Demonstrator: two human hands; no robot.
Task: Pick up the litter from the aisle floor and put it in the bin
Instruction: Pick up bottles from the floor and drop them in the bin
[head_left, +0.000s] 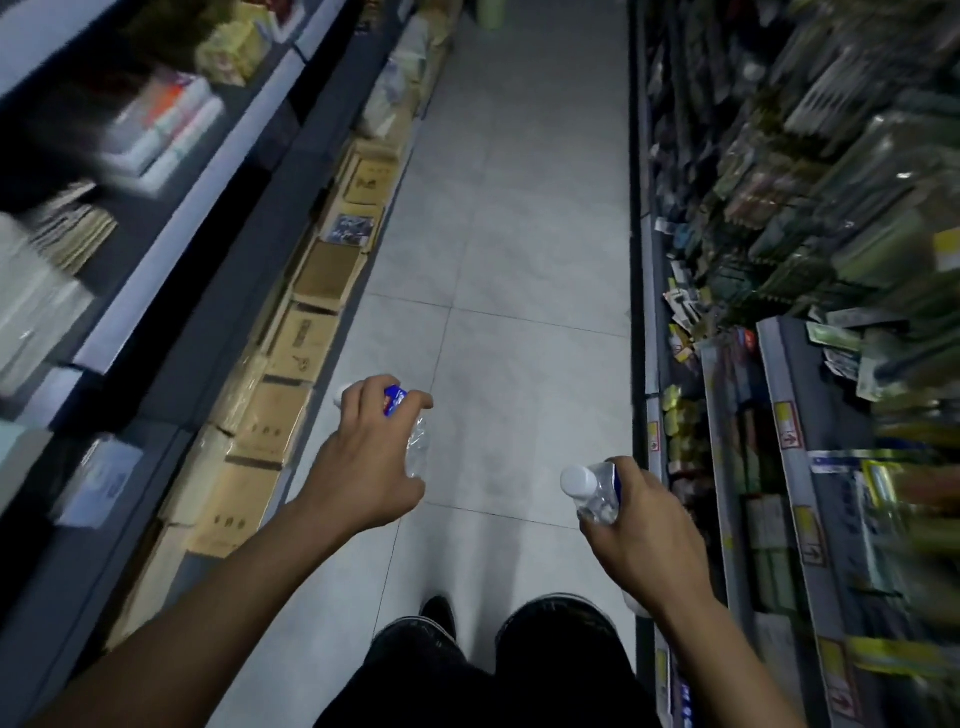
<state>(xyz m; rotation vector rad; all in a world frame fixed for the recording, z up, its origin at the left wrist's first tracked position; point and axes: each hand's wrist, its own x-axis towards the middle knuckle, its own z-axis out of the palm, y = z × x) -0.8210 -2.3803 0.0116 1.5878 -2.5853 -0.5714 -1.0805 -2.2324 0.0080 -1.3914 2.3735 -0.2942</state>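
My left hand (371, 462) grips a clear plastic bottle (415, 441) with a blue label; its white cap peeks out left of my fingers. My right hand (641, 530) is closed around a second clear plastic bottle (597, 493) with a white cap pointing up and left. Both bottles are held above the grey tiled aisle floor (519, 260). A pale green object (488, 13), possibly a bin, stands at the far end of the aisle, cut off by the top edge.
Shelves of stationery (156, 130) line the left side, with a row of cardboard boxes (296, 364) along their base. Racks of hanging packets (805, 208) line the right side. My legs in dark trousers and a shoe (439, 613) show at the bottom.
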